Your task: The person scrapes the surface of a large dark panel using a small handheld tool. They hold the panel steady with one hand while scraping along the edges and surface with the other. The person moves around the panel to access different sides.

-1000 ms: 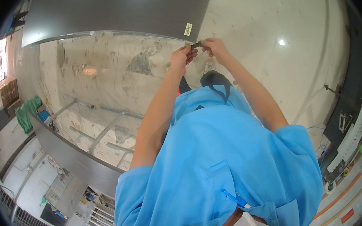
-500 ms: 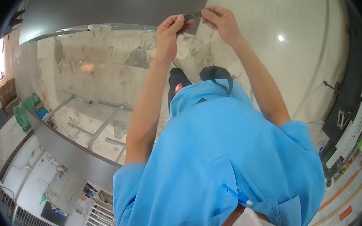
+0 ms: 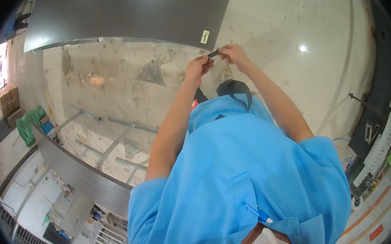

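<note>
Between my two hands is a short dark strip (image 3: 213,54), its exact kind too small to make out. My left hand (image 3: 198,68) is closed on its left end, the fingers curled under it. The right end is pinched in my right hand (image 3: 233,56) between thumb and fingers. Just beyond the hands lies the near right corner of a large dark grey panel (image 3: 125,14), apart from both of them. A small pale label (image 3: 205,37) sits on the panel near that corner.
Grey metal frame bars (image 3: 116,145) stand low at the left, beside another dark panel (image 3: 76,165). Further left are green sheeting (image 3: 30,125) and stacked brown boxes (image 3: 9,101). A dark bench with metal fittings (image 3: 368,128) runs along the right. Pale, stained floor (image 3: 289,81) lies around me.
Both hands have drawn back toward my body with the dark strip, away from the panel's corner. The pale label on the panel now shows. The grip on the strip stays.
</note>
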The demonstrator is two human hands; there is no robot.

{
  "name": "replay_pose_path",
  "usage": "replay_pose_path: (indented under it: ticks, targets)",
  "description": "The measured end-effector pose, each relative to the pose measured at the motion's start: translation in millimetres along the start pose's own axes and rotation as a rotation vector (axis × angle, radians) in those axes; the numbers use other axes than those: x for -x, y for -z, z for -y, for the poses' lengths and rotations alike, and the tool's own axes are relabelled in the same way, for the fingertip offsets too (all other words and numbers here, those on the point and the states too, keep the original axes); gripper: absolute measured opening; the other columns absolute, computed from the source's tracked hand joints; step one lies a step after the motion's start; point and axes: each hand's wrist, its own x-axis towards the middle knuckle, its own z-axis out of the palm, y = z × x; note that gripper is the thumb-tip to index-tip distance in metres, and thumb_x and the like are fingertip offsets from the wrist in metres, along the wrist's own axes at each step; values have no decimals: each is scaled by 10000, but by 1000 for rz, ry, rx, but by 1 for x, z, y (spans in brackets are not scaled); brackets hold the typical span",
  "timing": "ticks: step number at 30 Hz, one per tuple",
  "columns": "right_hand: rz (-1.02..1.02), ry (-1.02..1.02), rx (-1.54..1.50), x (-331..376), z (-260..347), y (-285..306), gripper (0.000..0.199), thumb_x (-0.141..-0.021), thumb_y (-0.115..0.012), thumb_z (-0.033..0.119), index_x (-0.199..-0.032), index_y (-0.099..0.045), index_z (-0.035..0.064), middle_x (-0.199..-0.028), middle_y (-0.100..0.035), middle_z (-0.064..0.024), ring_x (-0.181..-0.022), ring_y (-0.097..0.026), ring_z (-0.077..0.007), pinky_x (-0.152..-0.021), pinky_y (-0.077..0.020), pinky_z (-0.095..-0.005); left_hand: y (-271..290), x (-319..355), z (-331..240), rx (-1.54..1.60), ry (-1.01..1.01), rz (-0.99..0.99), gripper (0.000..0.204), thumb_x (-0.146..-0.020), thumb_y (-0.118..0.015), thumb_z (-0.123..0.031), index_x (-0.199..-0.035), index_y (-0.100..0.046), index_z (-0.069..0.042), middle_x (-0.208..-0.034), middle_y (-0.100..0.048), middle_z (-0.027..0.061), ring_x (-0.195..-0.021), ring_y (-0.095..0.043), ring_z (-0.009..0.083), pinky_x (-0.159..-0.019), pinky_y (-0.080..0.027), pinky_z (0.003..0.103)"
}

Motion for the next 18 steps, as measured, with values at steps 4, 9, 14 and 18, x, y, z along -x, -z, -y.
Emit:
replay_pose_path:
  ticks: [4, 9, 14, 18]
  targets:
    - [27, -14, 10, -6, 3, 2, 233, -1004, -747, 244, -952, -759, 18, -777, -695, -47, -586, -517, -99, -528, -355, -283, -6, -5, 1, 54, 35, -27, 286, -1118, -640, -251, -1302, -689, -38, -1200, -791, 99, -1085, -725, 185, -939, -523, 353]
    - [8, -4, -12, -11, -2, 3, 222, -1000, -753, 235, -960, -755, 17, -782, -697, -42, -598, -523, -96, -549, -366, -270, -8, -11, 7, 131, 15, -62, 246, -1097, -670, -185, -1253, -714, -1, -1106, -814, 95, -956, -744, 157, -841, -534, 304]
    - [2, 20, -89, -6, 1, 0, 224, -1020, -752, 240, -958, -753, 24, -795, -691, -23, -641, -526, -80, -577, -369, -258, -13, -5, 6, 114, -88, -78, 233, -1095, -681, -170, -1249, -709, 2, -1085, -812, 97, -955, -735, 153, -853, -531, 303]
    - [111, 145, -116, 23, 39, -3, 223, -1050, -735, 240, -963, -755, 36, -813, -689, -15, -661, -513, -69, -580, -360, -259, -24, 33, -16, 150, -288, 8, 216, -1100, -685, -173, -1242, -725, -15, -1085, -805, 84, -974, -726, 145, -897, -531, 296]
